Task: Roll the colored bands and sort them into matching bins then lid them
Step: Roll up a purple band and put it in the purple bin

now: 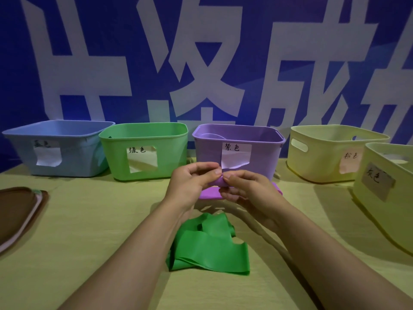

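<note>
Both hands are up at 12 o'clock from the viewer, just in front of the purple bin (263, 151). Left hand (190, 184) and right hand (248, 193) have fingers curled in, thumbs and fingertips pinching a purple band (220, 182) that is partly wound into a small roll between them; its loose end hangs out flat below the hands at 6 o'clock of the roll. Rolling looks mid-way, not finished.

Progress, judged from the layout: purple band being rolled, not yet in its bin. Something pale and curved shows inside the purple bin, can't tell what it is. Green band (210, 249) lies unrolled in a loose crumpled heap on the table (89, 231), at 6 o'clock of the hands, between the forearms. Green bin (169, 153) contents can't be seen. No bin has a lid on, so all lidding is left.

Counts: bins 5 in a row: blue bin (73, 153) at 10 o'clock, green, purple, and two yellow bins (324, 157) (393, 209) at 2–3 o'clock, each with a paper label. Bands visible 2: one purple, one green. Lids: a brown stack (17, 211) at 9 o'clock, number in the stack unclear.
</note>
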Tool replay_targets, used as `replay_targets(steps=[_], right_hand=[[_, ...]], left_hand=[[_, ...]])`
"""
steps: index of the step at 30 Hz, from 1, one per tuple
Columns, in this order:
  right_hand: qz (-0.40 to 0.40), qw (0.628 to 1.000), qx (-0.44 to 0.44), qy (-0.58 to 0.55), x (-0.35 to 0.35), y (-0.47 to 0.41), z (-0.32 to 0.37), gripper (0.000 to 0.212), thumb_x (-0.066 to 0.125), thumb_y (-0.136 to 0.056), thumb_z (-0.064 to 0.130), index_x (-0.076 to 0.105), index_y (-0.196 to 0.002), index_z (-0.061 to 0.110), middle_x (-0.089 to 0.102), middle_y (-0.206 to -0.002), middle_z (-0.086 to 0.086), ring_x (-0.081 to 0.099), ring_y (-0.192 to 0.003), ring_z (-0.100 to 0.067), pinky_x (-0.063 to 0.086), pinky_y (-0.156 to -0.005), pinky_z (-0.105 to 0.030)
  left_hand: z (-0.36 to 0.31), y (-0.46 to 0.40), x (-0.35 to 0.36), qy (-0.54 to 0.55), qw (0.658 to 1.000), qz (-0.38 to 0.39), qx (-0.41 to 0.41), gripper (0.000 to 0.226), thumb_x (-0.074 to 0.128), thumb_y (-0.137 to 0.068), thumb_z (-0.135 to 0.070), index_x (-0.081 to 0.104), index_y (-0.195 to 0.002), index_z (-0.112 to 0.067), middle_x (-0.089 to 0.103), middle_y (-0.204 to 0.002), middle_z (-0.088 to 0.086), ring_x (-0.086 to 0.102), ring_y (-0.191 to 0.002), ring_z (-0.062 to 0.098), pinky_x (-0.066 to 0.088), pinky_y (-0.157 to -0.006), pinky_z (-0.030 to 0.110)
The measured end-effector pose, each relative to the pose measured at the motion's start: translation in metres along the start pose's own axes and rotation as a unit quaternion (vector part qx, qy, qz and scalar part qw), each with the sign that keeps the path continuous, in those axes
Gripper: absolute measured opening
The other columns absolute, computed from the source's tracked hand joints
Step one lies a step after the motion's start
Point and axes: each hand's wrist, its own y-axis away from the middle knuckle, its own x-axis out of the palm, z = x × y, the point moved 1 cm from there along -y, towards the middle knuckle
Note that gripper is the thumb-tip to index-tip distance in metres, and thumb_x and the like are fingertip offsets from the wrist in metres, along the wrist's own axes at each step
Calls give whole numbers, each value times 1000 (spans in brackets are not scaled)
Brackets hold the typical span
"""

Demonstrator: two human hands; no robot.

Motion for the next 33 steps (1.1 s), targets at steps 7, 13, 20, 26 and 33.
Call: replay_targets(steps=[7,13,20,26,33], right_hand=[[61,983,151,-86,-13,5,9,55,60,-97,51,73,-110,-2,74,-107,-23,73,-83,-26,64,-77,-34],[97,966,195,-137,-16,5,7,41,71,-92,30,75,-113,-5,73,-97,-17,71,-76,-20,62,-72,-29],[80,971,140,-175,-17,1,5,25,75,-87,16,79,-100,-5,73,-101,-23,73,-85,-26,60,-84,-34],[61,987,48,-144,-14,-5,0,21,73,-90,18,81,-89,-2,54,-97,-21,51,-80,-20,60,-70,-24],[-75,988,-109,82,-10,-11,7,31,74,-90,31,76,-108,6,79,-96,-6,75,-95,-21,56,-89,-33]], left_hand=[[-5,3,-6,69,992,103,31,32,77,-68,-2,74,-100,-7,79,-103,13,74,-99,22,60,-92,31],[0,-1,-7,62,987,133,59,41,77,-68,-1,72,-108,-7,77,-110,14,72,-106,22,58,-88,26],[7,-3,-5,27,994,101,15,45,83,-68,-19,75,-112,-18,77,-115,6,69,-116,24,56,-100,39],[8,-2,0,-39,997,58,12,30,79,-85,-27,74,-114,-24,79,-106,-4,73,-105,12,58,-97,37],[5,2,3,-98,990,-28,97,28,71,-94,-34,71,-119,-22,75,-110,-8,70,-104,6,56,-91,21]])
